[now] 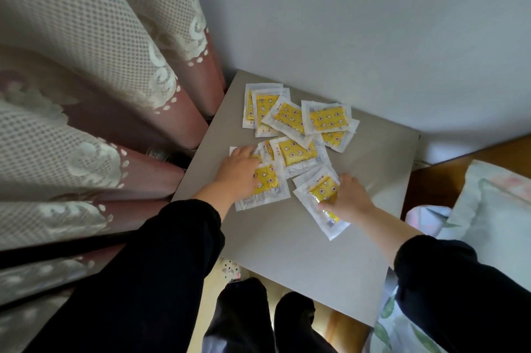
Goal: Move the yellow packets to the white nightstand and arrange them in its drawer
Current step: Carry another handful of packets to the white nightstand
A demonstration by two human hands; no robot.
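Roughly a dozen yellow packets (297, 153), each a white-edged sachet with a yellow panel printed with stars and moons, lie flat in a loose, overlapping heap on the far half of the pale nightstand (287, 255) top. The left hand (238, 171) rests on those at the heap's left. The right hand (349, 197) pinches the nearest packet (321, 190), crumpling its panel.

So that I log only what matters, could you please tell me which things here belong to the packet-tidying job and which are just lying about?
For the job:
- yellow packets
- pale tabletop they lie on

Just lying about:
- curtain
- bedding
- what looks like a slipper on the floor
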